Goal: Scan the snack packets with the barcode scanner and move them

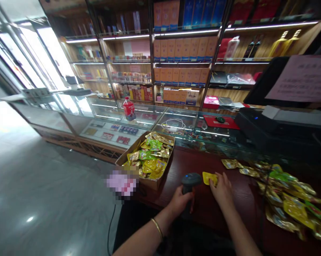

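Gripping: left hand grasps a handheld barcode scanner; right hand pinches a yellow packet just beside it
Counter right: heap of loose packets
Counter left: cardboard box piled with more
Progress: seemingly midway; cannot tell which lot is finished

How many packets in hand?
1: a yellow packet in the right hand. The left hand holds a scanner instead. Another packet could be hidden from view.
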A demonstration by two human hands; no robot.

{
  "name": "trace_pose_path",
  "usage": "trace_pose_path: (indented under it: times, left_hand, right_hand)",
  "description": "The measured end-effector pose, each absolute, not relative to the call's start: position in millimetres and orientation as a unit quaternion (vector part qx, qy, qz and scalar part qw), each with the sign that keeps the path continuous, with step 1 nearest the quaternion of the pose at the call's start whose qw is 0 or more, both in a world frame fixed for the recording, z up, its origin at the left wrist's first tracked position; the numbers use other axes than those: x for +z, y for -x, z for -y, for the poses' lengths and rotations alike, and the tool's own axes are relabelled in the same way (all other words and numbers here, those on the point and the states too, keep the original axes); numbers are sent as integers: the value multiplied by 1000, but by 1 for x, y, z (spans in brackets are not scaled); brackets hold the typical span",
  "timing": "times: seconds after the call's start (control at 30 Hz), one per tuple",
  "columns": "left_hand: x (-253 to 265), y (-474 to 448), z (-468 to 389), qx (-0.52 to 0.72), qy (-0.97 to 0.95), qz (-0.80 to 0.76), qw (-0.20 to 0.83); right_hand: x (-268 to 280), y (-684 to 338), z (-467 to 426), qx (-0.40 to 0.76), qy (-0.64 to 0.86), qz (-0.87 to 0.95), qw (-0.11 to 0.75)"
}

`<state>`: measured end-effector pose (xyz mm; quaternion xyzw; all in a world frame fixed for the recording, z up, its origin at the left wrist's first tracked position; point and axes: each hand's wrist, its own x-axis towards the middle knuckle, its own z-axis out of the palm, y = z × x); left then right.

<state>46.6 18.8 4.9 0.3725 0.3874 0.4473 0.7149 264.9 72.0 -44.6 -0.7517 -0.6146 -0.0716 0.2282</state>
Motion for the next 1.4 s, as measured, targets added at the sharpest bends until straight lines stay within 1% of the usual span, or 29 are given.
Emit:
trace_pose_path:
  times: [0.1,0.27,0.37,0.5,0.8,1.03,1.2,1.33,1.4]
  left_hand:
    - [4,-46,-17,452,-372,-388,712]
    - [1,-45,-18,452,-383,-370,715]
    - [-1,-45,-18,450,-382,-370,717]
    - [-3,-45,-17,455,-378,-372,715]
    - [0,-45,-16,457,-387,-361,715]
    - [-1,-45,-17,454,-370,-373,720]
    - [-2,-45,-18,441,-363,-388,723]
    - [2,-46,-16,440,-364,-398,718]
    - [3,-47,-16,446,-365,-416,704]
  right_hand:
    - [-43,-251,-65,-73,761,590,258]
    - [-39,-263,-67,5,737,532,418]
    - [-35,-271,-66,58,734,496,461]
    - [-29,-272,-61,122,760,427,476]
    - [-32,-277,-59,212,713,412,526]
    - [-30,-272,-63,212,705,408,539]
    - [-32,-272,-63,203,726,402,521]
    - [-37,-273,-66,252,671,425,552]
    - [-42,-274,-69,277,651,442,552]
